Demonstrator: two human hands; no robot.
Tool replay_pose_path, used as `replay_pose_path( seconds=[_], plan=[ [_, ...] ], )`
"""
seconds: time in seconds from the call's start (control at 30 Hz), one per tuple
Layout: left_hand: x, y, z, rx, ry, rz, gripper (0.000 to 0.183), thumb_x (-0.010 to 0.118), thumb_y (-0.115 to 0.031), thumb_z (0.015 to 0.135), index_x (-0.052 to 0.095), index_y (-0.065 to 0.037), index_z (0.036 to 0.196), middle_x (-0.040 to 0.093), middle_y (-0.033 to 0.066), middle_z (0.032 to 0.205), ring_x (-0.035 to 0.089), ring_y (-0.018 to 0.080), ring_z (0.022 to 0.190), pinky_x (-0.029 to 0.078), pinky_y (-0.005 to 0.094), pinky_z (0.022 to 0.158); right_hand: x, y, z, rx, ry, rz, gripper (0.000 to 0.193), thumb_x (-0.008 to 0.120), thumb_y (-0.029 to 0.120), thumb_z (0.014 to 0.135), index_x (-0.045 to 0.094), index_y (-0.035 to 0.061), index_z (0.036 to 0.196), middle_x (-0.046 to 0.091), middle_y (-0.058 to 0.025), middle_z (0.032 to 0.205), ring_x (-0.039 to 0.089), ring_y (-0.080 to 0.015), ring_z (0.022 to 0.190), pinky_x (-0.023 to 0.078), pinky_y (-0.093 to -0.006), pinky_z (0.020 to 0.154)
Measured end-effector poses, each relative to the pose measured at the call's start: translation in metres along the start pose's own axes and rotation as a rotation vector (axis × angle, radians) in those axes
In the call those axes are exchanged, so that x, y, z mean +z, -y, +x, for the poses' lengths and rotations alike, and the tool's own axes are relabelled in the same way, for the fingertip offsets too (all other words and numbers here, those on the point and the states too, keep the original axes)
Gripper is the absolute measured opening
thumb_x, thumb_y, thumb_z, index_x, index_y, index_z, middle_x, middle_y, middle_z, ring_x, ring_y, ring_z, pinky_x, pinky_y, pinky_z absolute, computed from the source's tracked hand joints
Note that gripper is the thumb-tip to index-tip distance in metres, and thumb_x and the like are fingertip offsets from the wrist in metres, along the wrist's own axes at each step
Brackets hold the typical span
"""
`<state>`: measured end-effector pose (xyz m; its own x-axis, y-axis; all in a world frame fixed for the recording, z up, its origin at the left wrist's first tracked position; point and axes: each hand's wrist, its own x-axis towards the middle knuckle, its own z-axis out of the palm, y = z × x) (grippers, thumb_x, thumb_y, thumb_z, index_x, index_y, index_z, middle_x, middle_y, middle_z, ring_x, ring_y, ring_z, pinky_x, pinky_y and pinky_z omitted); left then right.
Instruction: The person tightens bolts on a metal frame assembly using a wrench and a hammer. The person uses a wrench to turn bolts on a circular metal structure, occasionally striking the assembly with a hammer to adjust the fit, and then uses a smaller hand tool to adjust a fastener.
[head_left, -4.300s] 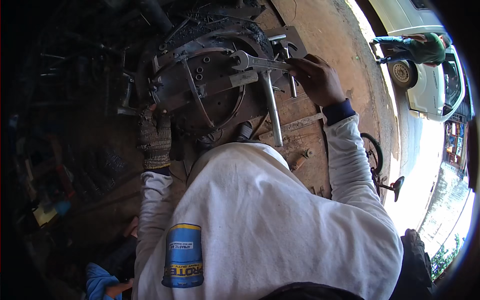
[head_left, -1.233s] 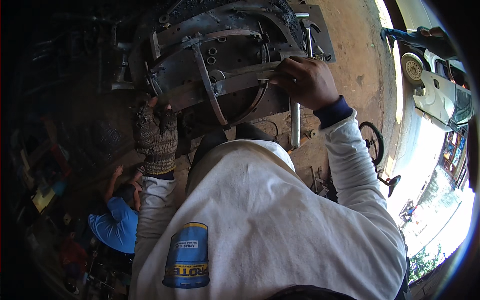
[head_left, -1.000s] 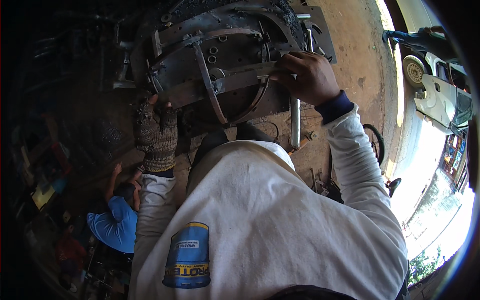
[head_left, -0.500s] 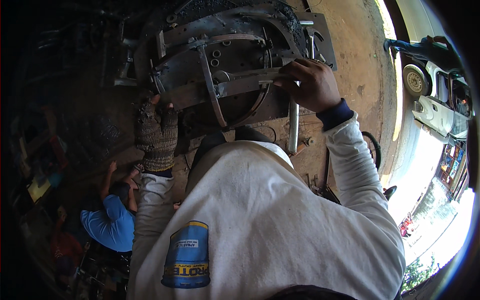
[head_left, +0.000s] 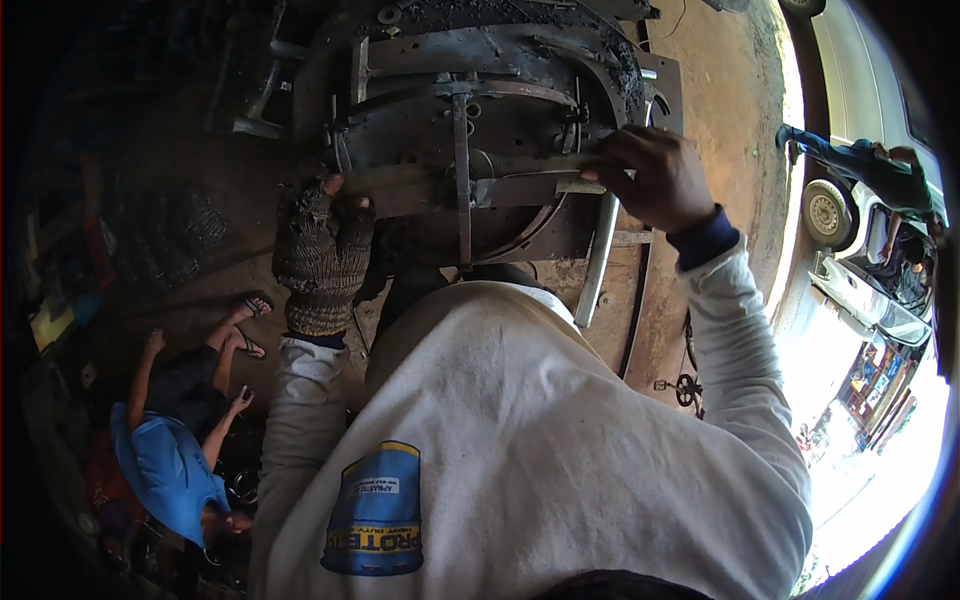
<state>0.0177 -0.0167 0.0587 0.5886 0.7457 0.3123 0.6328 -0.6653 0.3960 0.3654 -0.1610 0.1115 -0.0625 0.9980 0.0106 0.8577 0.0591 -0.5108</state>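
A rusty flat steel bar (head_left: 520, 185) lies across a round, dark metal frame (head_left: 500, 110) with curved strips and a vertical bar (head_left: 462, 180). My left hand (head_left: 322, 255), in a worn knitted glove, grips the bar's left end. At the bar's right end my bare right hand (head_left: 655, 180) holds it with the fingers curled over. A grey metal pipe (head_left: 597, 260) leans just below my right hand. My white long-sleeved shirt fills the lower half of the view.
A person in a blue shirt (head_left: 165, 450) crouches on the dirt floor at lower left. Scrap metal lies in the dark at the left. At the right, outside, stands a white vehicle (head_left: 870, 200) with another person (head_left: 850, 160) beside it.
My right hand has slid along the bar's right end and the frame has shifted in view as my head moved. The gloved left hand stays gripping the left end.
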Motion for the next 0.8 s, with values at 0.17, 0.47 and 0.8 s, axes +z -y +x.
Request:
replay_pose_path(
  seconds=[0.17,0.47,0.8],
  plan=[
    [0.002,0.001,-0.001,-0.053,-0.027,-0.158,0.036,0.075,-0.025,0.083,0.067,-0.007,0.113,0.068,0.0122,0.11,0.062,0.0333,0.106,0.047,0.0449,0.099,0.028,0.017,-0.031,0.088,-0.231,0.028,0.015,0.077,0.024,0.08,0.07,0.0123,0.086,0.066,-0.0033,0.077,0.065,-0.025,0.068,0.053,-0.0361,0.059],
    [0.002,0.003,-0.002,-0.053,0.048,-0.029,0.038,0.074,-0.03,0.085,0.067,-0.008,0.114,0.066,0.0138,0.114,0.06,0.0348,0.111,0.044,0.0453,0.103,0.019,0.011,-0.026,0.097,-0.266,-0.023,0.015,0.078,0.025,0.077,0.07,0.0126,0.081,0.068,-0.0027,0.079,0.066,-0.023,0.068,0.052,-0.0356,0.059],
    [-0.002,-0.002,0.002,-0.034,0.022,-0.063,0.036,0.075,-0.024,0.083,0.067,-0.008,0.114,0.066,0.0143,0.111,0.06,0.0341,0.109,0.045,0.0448,0.101,-0.014,-0.014,-0.015,0.101,-0.179,-0.03,0.02,0.08,0.028,0.076,0.07,0.0108,0.08,0.068,-0.002,0.076,0.065,-0.023,0.065,0.051,-0.0358,0.058]
  ],
)
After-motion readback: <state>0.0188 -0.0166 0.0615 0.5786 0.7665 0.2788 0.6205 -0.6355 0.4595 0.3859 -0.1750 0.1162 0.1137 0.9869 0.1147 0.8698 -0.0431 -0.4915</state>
